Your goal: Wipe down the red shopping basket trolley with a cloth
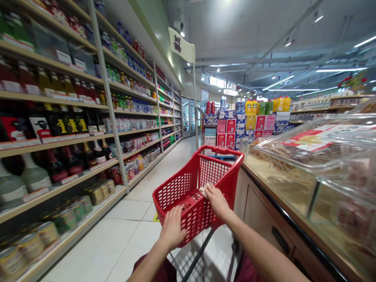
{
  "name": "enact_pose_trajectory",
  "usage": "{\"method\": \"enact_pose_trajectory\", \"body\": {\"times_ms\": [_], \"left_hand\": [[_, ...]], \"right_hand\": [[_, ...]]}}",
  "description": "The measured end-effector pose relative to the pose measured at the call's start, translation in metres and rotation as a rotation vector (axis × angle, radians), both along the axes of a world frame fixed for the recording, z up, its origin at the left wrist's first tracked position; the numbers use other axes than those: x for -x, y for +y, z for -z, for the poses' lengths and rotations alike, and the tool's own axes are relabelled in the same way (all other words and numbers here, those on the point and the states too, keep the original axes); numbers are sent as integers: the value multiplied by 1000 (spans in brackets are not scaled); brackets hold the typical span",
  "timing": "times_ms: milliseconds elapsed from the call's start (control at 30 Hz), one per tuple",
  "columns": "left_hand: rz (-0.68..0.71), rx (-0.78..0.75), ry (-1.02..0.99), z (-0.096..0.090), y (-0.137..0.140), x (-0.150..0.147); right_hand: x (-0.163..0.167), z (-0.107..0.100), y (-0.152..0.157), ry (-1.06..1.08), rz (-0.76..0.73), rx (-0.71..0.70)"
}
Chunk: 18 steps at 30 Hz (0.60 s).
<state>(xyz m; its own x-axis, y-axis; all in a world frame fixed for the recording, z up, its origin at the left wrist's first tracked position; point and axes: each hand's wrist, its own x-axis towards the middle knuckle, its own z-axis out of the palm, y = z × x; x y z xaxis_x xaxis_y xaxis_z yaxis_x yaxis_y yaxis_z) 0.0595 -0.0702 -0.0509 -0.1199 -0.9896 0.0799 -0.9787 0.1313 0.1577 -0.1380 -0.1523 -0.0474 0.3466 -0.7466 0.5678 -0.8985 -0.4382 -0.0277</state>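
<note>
1. As I look down the aisle, my left hand [172, 230] grips the near rim of the red basket [188, 188], fingers curled over the edge; the basket rides on a trolley frame just ahead of me, between the shelves [73, 133] and the counter [282, 196].
2. My right hand [216, 200] rests on the basket's right rim, closed on a small pale scrap I cannot identify.
3. Judgement: to steer well I should keep both hands on the rim and hold the basket centred on the floor [138, 219]; its right corner sits just beside the counter, so I favour the left.
</note>
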Motion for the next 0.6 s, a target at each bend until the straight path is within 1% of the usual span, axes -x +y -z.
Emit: {"method": "enact_pose_trajectory", "body": {"times_ms": [33, 100, 167, 233, 267, 333, 367, 400, 433, 533, 567, 600], "left_hand": [[-16, 2, -15, 3, 2, -4], [-4, 7, -42, 8, 5, -5], [24, -1, -55, 12, 8, 5], [49, -13, -66, 14, 9, 21], [75, -12, -70, 15, 9, 29], [177, 0, -67, 14, 7, 39], [225, 5, -61, 13, 5, 39], [244, 8, -58, 12, 3, 37], [225, 11, -61, 10, 0, 32], [71, 38, -111, 6, -11, 14], [50, 45, -130, 6, -13, 11], [59, 48, -143, 6, -15, 10]], "right_hand": [[4, -3, -1, -9, 15, -22], [5, -3, 1, -39, 12, -59], [0, 3, 8, -74, -41, -73], [-7, 14, 20, -99, -116, -71], [-10, 19, 27, -105, -145, -68], [-9, 29, 39, -103, -176, -68], [-5, 33, 44, -101, -176, -70], [0, 37, 47, -102, -168, -71], [7, 39, 48, -108, -155, -70], [30, 45, 48, -176, -101, -40], [36, 49, 48, -210, -83, -23], [40, 53, 48, -243, -69, -5]]}}
